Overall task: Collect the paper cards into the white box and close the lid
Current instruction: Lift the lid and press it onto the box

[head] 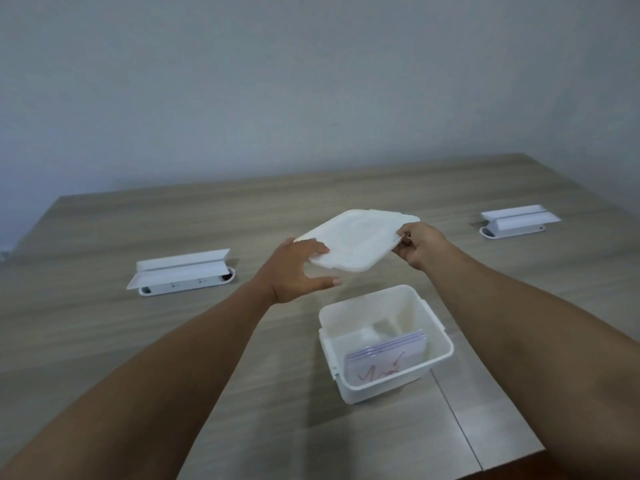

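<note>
The white box (388, 386) stands open on the wooden table, near the front right. Inside it a stack of paper cards (388, 362) leans, the front one marked with red scribbles. Above and behind the box, the white lid (356, 240) hangs in the air, tilted. My right hand (417, 244) pinches the lid's right edge. My left hand (298, 268) touches the lid's left corner with fingers on top and the thumb spread below.
Two white flip-up socket covers are set into the table, one at the left (180, 271) and one at the far right (516, 221). A seam in the tabletop (457, 420) runs toward the front edge. A plain wall stands behind the table.
</note>
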Demonstrator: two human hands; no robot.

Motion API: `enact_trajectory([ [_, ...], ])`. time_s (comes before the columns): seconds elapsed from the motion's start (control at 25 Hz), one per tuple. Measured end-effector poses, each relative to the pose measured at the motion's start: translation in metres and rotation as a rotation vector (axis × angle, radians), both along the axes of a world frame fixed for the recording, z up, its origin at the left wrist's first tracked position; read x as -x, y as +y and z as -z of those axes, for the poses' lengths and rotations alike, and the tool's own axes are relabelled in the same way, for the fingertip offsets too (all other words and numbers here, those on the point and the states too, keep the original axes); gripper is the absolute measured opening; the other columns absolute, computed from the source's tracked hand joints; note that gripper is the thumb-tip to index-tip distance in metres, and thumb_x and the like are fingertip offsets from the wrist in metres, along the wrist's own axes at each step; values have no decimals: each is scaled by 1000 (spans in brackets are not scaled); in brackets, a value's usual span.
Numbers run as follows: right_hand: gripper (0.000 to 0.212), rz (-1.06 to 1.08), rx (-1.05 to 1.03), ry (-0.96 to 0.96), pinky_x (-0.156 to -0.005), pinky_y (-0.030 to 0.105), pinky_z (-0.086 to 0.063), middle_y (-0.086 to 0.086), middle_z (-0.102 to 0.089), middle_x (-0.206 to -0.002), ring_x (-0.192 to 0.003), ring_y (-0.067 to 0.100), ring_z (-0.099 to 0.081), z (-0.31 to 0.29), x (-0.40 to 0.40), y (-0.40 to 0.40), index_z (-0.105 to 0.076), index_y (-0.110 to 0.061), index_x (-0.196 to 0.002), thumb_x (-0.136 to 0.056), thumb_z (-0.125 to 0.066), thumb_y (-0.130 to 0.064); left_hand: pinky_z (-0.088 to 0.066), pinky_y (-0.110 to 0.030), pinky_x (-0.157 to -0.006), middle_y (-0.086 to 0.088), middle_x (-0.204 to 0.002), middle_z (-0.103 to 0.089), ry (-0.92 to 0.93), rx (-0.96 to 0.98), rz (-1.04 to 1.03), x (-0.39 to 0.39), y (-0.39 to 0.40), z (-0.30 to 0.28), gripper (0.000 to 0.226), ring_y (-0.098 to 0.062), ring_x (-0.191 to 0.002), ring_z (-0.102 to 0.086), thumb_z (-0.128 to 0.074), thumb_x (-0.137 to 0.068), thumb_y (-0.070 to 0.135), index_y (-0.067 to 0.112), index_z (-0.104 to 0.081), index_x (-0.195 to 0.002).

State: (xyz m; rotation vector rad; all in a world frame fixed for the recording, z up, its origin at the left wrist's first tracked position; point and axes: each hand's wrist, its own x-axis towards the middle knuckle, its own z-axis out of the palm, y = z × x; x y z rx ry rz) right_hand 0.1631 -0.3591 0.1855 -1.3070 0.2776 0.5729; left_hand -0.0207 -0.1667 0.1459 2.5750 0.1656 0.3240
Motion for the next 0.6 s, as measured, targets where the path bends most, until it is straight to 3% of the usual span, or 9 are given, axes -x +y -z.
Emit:
enact_trajectory([
  [0.08, 17, -36, -33, -7, -41, 34, -59, 15, -57, -81, -70, 26, -61, -8, -14, -25, -52, -3, -80, -87, -44, 10, -49, -38, -99, -1, -113, -73, -123, -69, -5, -27, -26, -1, 42, -22, -107, -67, -72, -78, 42, 16, -71, -111],
  [0.12, 13, -46, -61, -15, -43, 34, -60, 15, -55, -81, -71, 25, -60, -11, -22, -37, -52, -4, -79, -89, -50, 5, -53, -34, -86, -5, -102, -76, -182, -64, -33, -40, -39, -5, 29, -26, -96, -70, -70, -83, 32, 13, -73, -105],
  [0.2, 15, -77, -78, -41, -61, 40, -63, 13, -53, -87, -75, 24, -58, -15, -35, -57, -55, -6, -87, -88, -67, -15, -43, -26, -65, -9, -85, -74, -209, 16, -152, -57, -61, -15, 20, -28, -79, -68, -65, -90, 27, 9, -73, -96],
  [0.24, 27, -104, -49, -50, -72, 43, -62, 12, -52, -92, -79, 24, -58, -15, -43, -72, -57, -7, -95, -84, -72, -27, -39, -26, -61, -9, -82, -71, -189, 108, -219, -64, -72, -19, 21, -26, -75, -65, -64, -91, 27, 8, -71, -95],
  [0.36, 67, -176, 220, -140, -88, 48, -57, 11, -51, -118, -102, 27, -57, -3, -66, -111, -52, -12, -126, -75, -75, -49, -48, -26, -72, -7, -94, -72, -151, 516, -366, -77, -93, -25, 26, -21, -85, -66, -67, -88, 26, 7, -69, -106],
  [0.44, 79, -251, 340, -226, -91, 49, -54, 5, -51, -130, -113, 28, -55, 10, -79, -128, -46, -14, -135, -73, -73, -55, -52, -31, -80, -8, -104, -71, -160, 706, -390, -79, -100, -22, 34, -22, -91, -68, -69, -87, 24, 7, -66, -117],
  [0.52, 65, -294, 299, -306, -88, 45, -52, 4, -59, -131, -106, 25, -61, 17, -83, -130, -53, -15, -131, -79, -70, -50, -54, -34, -78, -7, -111, -71, -174, 876, -398, -75, -103, -13, 39, -24, -95, -68, -71, -85, 24, 11, -63, -121],
  [0.6, 44, -322, 270, -376, -74, 37, -54, 10, -68, -121, -89, 21, -66, 25, -77, -131, -62, -11, -120, -85, -68, -38, -57, -41, -82, -8, -116, -71, -152, 988, -436, -66, -107, 3, 42, -28, -101, -68, -72, -84, 25, 14, -62, -123],
])
